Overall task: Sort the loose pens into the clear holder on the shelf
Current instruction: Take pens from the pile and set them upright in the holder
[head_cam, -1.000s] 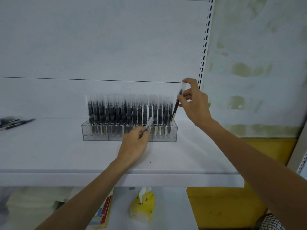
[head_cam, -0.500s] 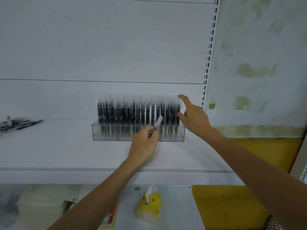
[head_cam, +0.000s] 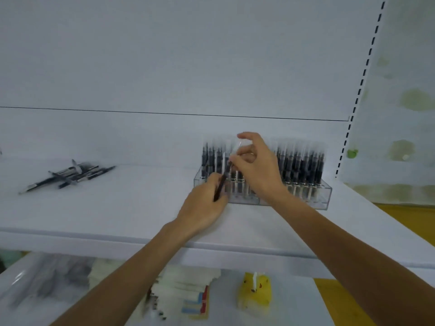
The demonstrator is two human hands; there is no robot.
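Note:
A clear holder [head_cam: 326,196] stands on the white shelf [head_cam: 117,208], packed with several upright black pens [head_cam: 299,163]. In front of its left part, my left hand [head_cam: 202,208] grips the lower end of a black pen [head_cam: 219,189] that tilts up to the right. My right hand [head_cam: 257,168] reaches across the holder's middle, and its thumb and fingers pinch that pen's clear upper end. Both hands hide the holder's middle slots. A pile of loose pens [head_cam: 70,175] lies far left on the shelf.
The shelf's front edge [head_cam: 211,252] runs below my forearms. On the lower shelf are a yellow tissue pack [head_cam: 255,292], a stack of notebooks [head_cam: 188,295] and blurred bagged items at the left. A slotted upright [head_cam: 357,95] borders the shelf on the right.
My right hand has left the holder's right end and moved left to the pen in my left hand. The left hand has tilted that pen up. My view has shifted left.

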